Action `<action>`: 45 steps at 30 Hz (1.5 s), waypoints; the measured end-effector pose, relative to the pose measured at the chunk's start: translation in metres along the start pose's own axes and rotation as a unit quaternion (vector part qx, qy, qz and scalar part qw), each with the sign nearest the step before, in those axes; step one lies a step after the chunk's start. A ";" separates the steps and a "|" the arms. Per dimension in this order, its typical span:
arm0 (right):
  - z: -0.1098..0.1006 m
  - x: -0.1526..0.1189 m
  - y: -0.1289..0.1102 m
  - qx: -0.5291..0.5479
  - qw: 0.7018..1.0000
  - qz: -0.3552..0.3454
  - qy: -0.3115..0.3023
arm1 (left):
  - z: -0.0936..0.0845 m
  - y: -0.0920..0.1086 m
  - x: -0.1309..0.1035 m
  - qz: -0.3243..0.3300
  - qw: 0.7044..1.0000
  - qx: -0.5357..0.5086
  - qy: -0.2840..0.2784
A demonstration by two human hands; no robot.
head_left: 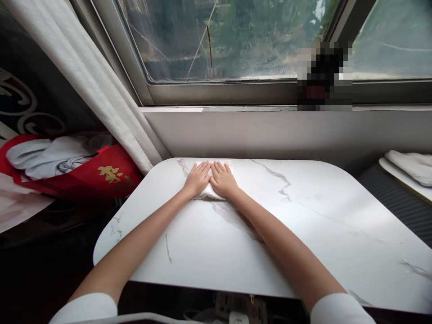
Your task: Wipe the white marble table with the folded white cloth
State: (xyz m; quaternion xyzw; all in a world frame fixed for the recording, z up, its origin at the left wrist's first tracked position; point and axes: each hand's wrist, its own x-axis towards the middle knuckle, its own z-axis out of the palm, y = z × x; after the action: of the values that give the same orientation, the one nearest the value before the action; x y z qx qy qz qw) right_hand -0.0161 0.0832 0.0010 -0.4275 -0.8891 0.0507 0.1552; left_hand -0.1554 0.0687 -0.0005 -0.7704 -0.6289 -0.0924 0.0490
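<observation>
A white cloth [209,193] lies folded on the white marble-patterned table [303,202], near its far edge. Flat on top of it is my left hand [198,179], its fingers stretched out toward the window. Beside it my right hand [223,179] presses on the same cloth, also open with straight fingers. The two hands meet along their inner sides. Both palms and most of the cloth's middle are hidden beneath them.
Beyond the table rise a wall and a window [232,40]. A pale curtain [91,81] hangs at the left, above a red bag [101,173] with grey cloth inside. At the right, a folded white cloth [411,166] rests on a white board. Below the front edge are cables and a box-like object.
</observation>
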 end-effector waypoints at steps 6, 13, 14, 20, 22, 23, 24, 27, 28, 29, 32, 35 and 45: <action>-0.013 -0.067 -0.016 0.007 0.999 -0.045 0.002 | -0.007 0.038 -0.064 0.014 0.999 -0.007 0.035; -0.031 -0.147 -0.042 0.018 0.998 -0.064 -0.010 | -0.019 0.081 -0.134 0.041 0.998 -0.024 0.051; -0.033 -0.157 -0.045 0.019 0.998 -0.067 -0.012 | -0.020 0.087 -0.143 0.048 0.997 -0.026 0.050; -0.044 -0.195 -0.049 0.032 0.997 -0.063 -0.032 | -0.027 0.108 -0.170 0.084 0.995 -0.032 0.036; -0.046 -0.196 -0.047 0.046 0.997 -0.050 -0.047 | -0.027 0.109 -0.168 0.089 0.995 -0.037 0.028; -0.047 -0.193 -0.045 0.054 0.996 -0.042 -0.057 | -0.026 0.109 -0.164 0.090 0.995 -0.040 0.024; -0.047 -0.188 -0.043 0.060 0.995 -0.033 -0.066 | -0.025 0.108 -0.158 0.088 0.995 -0.042 0.021; -0.046 -0.161 -0.032 0.070 0.994 0.015 -0.083 | -0.019 0.103 -0.129 0.073 0.996 -0.052 0.014; -0.045 -0.148 -0.027 0.070 0.993 0.037 -0.082 | -0.016 0.101 -0.116 0.064 0.996 -0.056 0.016; -0.043 -0.135 -0.020 0.067 0.993 0.055 -0.077 | -0.013 0.098 -0.100 0.056 0.996 -0.060 0.018; -0.038 -0.091 0.006 0.046 0.995 0.071 -0.052 | -0.005 0.091 -0.049 0.028 0.997 -0.066 0.019; -0.034 -0.053 0.037 0.016 0.997 0.071 -0.033 | 0.003 0.085 0.001 0.011 0.998 -0.064 0.007; -0.030 0.000 0.100 -0.022 0.996 0.089 0.002 | 0.022 0.087 0.086 0.005 0.998 -0.060 0.024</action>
State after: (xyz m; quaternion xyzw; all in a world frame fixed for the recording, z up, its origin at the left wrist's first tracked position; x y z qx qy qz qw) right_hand 0.0682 0.1450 0.0071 -0.5086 -0.8479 0.0443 0.1426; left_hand -0.0515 0.1374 -0.0012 -0.7726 -0.6171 -0.1483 0.0185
